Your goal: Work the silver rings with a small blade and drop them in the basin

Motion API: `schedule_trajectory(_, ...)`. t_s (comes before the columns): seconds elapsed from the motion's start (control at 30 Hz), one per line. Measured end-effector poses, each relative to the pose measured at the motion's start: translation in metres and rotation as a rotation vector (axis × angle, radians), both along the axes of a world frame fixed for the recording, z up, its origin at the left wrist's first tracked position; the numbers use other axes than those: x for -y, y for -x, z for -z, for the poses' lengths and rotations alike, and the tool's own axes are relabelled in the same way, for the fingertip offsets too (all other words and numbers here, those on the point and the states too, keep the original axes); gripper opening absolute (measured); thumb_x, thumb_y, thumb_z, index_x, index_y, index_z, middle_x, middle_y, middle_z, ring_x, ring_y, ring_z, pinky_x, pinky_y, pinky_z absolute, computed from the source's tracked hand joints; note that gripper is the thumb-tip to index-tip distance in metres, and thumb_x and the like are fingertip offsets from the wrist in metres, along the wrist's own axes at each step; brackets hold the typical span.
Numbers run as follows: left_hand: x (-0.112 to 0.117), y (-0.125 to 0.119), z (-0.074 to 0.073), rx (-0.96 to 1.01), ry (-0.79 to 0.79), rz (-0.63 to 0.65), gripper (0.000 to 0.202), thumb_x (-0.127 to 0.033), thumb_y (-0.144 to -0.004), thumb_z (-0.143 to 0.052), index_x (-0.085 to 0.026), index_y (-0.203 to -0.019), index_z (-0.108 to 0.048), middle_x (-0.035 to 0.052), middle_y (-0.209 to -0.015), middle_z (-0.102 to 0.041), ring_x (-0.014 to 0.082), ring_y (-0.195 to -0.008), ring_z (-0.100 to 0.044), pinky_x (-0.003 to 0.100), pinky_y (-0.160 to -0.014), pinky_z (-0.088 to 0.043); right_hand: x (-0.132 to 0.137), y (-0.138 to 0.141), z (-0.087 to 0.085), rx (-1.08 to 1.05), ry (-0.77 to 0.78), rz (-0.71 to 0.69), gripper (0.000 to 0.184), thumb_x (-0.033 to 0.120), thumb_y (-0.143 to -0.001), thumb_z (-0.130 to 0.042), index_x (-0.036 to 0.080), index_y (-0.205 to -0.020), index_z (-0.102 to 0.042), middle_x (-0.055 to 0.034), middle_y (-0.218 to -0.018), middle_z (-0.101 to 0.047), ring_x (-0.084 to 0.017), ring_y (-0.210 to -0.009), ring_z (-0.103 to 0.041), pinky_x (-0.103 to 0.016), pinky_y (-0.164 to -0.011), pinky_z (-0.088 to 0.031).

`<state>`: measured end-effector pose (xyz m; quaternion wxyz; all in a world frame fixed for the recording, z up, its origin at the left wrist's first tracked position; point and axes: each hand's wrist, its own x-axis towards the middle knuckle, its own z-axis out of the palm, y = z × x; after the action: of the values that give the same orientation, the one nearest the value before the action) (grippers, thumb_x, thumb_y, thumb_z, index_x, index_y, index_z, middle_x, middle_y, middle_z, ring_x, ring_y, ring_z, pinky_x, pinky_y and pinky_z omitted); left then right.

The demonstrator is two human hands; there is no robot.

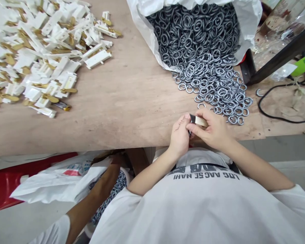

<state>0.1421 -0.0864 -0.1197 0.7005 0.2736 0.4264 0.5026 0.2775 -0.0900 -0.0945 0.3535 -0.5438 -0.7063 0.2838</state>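
Observation:
Close to the table's front edge, my left hand (pixel 180 135) and my right hand (pixel 213 128) meet in front of my body. My right thumb and fingers grip a small cream-coloured flat piece (pixel 201 121) with a dark end that reaches to my left fingers. My left hand is closed, its fingers curled around something dark that is mostly hidden. Just beyond my right hand lies a spill of grey metal rings (pixel 216 84), coming out of a white sack (pixel 144 32).
White plastic parts with brass-coloured tabs (pixel 43 54) are heaped on the wooden table (pixel 124 91) at left. A dark metal bar (pixel 282 54) and a black cable (pixel 271 117) lie right. Below the table at left, another person's arm (pixel 96 200) reaches near a white bag (pixel 56 186).

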Motion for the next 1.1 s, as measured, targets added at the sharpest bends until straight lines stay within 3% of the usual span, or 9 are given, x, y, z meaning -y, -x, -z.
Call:
schedule_trajectory(0.13,0.0,0.0,0.0,-0.01,-0.011,0.04,0.043,-0.05,-0.091,-0.066,-0.019,-0.067,-0.051,-0.0054,-0.054,-0.041,0.0062,-0.045,-0.038,0.02,-0.043,-0.03,0.002,-0.002,0.003,-0.018,0.045,0.009,0.035,0.056,-0.098,-0.058,0.023,-0.098,-0.068,0.0006,-0.076,-0.067,-0.015,-0.068,-0.058,-0.029,-0.063,-0.037)
schedule_trajectory(0.3,-0.001,0.001,-0.002,-0.033,0.018,-0.061,0.043,-0.048,-0.09,-0.069,-0.019,-0.066,-0.049,-0.0051,-0.059,-0.042,0.0058,-0.047,-0.036,0.021,-0.044,-0.031,0.011,-0.004,0.001,0.298,-0.101,-0.048,0.046,0.06,-0.101,-0.045,0.021,-0.084,-0.062,-0.0032,-0.073,-0.063,-0.017,-0.066,-0.052,-0.032,-0.061,-0.027)
schedule_trajectory(0.47,0.001,0.001,-0.002,-0.04,-0.007,-0.064,0.045,-0.05,-0.09,-0.069,-0.019,-0.066,-0.046,-0.005,-0.06,-0.039,0.0067,-0.05,-0.034,0.023,-0.048,-0.032,0.016,0.002,0.0,0.384,-0.11,-0.066,0.052,0.059,-0.105,-0.035,0.021,-0.083,-0.063,-0.0046,-0.074,-0.065,-0.018,-0.068,-0.054,-0.033,-0.061,-0.025)
schedule_trajectory(0.7,0.003,0.0,-0.002,-0.022,-0.007,-0.047,0.044,-0.054,-0.088,-0.069,-0.019,-0.069,-0.048,-0.0054,-0.06,-0.04,0.0063,-0.049,-0.033,0.023,-0.046,-0.03,0.015,0.002,0.001,0.381,-0.107,-0.056,0.054,0.061,-0.105,-0.034,0.021,-0.078,-0.059,-0.0039,-0.071,-0.062,-0.017,-0.065,-0.052,-0.033,-0.06,-0.023)
schedule_trajectory(0.9,0.0,0.003,-0.002,-0.012,0.052,0.039,0.045,-0.056,-0.086,-0.07,-0.02,-0.069,-0.047,-0.0073,-0.053,-0.039,0.0058,-0.044,-0.034,0.02,-0.043,-0.029,0.015,0.005,0.0,0.303,0.001,-0.067,0.053,0.059,-0.105,-0.035,0.022,-0.074,-0.056,-0.0022,-0.07,-0.063,-0.016,-0.063,-0.053,-0.032,-0.06,-0.023)
schedule_trajectory(1.1,0.001,0.01,0.001,-0.011,0.028,0.027,0.041,-0.05,-0.091,-0.065,-0.02,-0.07,-0.048,-0.0074,-0.049,-0.041,0.0062,-0.043,-0.034,0.019,-0.043,-0.028,0.001,0.008,-0.002,0.324,0.109,0.008,0.053,0.06,-0.104,-0.036,0.023,-0.077,-0.062,-0.0033,-0.075,-0.068,-0.017,-0.065,-0.056,-0.031,-0.062,-0.025)
